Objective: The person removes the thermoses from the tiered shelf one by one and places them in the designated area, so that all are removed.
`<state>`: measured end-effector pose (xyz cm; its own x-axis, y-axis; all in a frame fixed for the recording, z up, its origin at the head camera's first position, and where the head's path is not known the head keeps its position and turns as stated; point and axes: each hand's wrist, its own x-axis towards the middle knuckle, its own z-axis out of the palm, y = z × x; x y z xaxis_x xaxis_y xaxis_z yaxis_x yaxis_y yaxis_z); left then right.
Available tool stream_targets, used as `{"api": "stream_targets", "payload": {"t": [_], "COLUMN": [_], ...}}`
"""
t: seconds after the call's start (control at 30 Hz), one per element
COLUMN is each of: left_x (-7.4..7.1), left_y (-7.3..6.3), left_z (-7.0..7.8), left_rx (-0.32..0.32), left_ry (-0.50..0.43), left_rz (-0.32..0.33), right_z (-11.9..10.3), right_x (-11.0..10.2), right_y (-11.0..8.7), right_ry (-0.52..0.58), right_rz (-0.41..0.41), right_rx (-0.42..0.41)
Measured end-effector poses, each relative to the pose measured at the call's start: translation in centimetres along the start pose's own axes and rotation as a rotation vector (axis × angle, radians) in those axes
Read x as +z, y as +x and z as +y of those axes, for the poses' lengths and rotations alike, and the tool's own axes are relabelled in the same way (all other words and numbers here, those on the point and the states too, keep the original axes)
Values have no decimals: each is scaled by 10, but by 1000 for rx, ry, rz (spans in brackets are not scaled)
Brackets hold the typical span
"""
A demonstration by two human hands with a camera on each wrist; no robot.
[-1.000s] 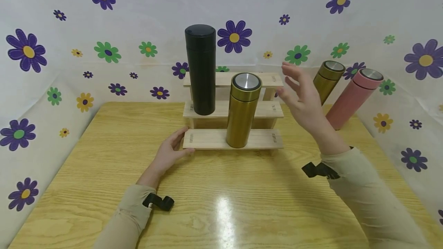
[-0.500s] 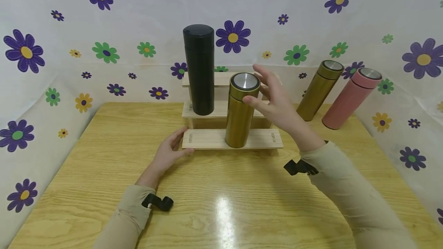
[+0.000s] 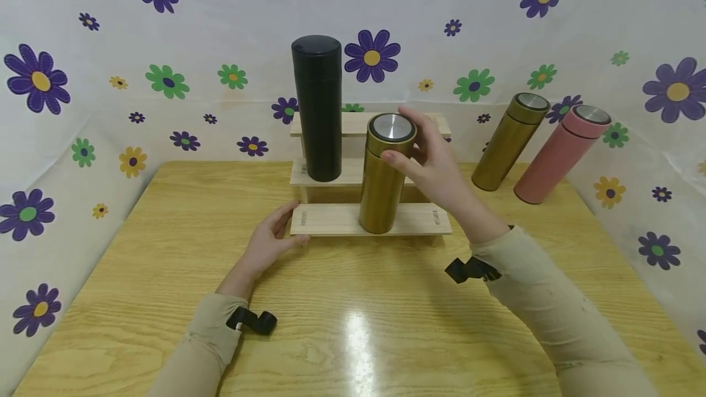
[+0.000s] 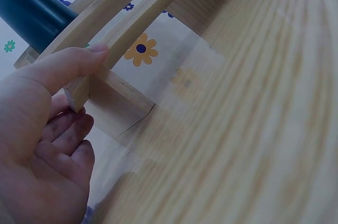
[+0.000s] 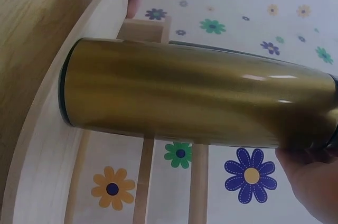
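A tiered wooden display rack [image 3: 328,219] stands on the table. On its lowest step, in the head view, a gold thermos flask [image 3: 380,192] with a silver-topped lid is upright. My right hand [image 3: 441,173] grips this flask near the lid, thumb in front and fingers behind, partly hidden. The right wrist view shows the flask [image 5: 185,92] with its base on the step. My left hand [image 3: 267,247] holds the left end of the lowest step; in the left wrist view the thumb lies over the board [image 4: 142,20] and the fingers curl beneath. A tall black flask [image 3: 320,115] stands on the middle step.
To the right of the rack, a second gold flask [image 3: 507,143] and a pink flask [image 3: 559,158] stand on the wooden table [image 3: 309,336]. Behind is a white flower-patterned cloth [image 3: 220,29]. Each sleeve carries a black wrist mount [image 3: 471,269].
My right hand has moved left from beside the right-hand flasks to the gold flask on the lowest step and closed around its upper part. The left hand has stayed on the rack.
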<state>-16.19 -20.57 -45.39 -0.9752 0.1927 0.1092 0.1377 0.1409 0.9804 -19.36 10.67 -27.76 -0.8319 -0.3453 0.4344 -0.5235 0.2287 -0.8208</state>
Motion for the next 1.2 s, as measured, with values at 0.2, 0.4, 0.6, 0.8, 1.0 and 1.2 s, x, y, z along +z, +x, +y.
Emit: {"api": "stream_targets", "payload": {"t": [0.2, 0.4, 0.6, 0.8, 1.0, 1.2], "left_x": [1, 1, 3, 5, 5, 2], "left_y": [2, 2, 3, 3, 1, 0], "left_z": [1, 1, 2, 4, 5, 2], "left_rx": [0, 8, 5, -3, -4, 5], "left_ry": [9, 1, -17, -25, -12, -6], "left_rz": [2, -1, -7, -15, -11, 8], "right_z": [0, -4, -8, -11, -11, -5], "right_x": [-1, -8, -19, -40, -74, -105], "right_y": [-4, -14, -25, -37, -54, -69], "right_ry": [79, 72, -3, -7, 13, 100], "right_rz": [53, 89, 171, 278, 428, 536], "right_rx": [-26, -25, -72, -86, -61, 4]}}
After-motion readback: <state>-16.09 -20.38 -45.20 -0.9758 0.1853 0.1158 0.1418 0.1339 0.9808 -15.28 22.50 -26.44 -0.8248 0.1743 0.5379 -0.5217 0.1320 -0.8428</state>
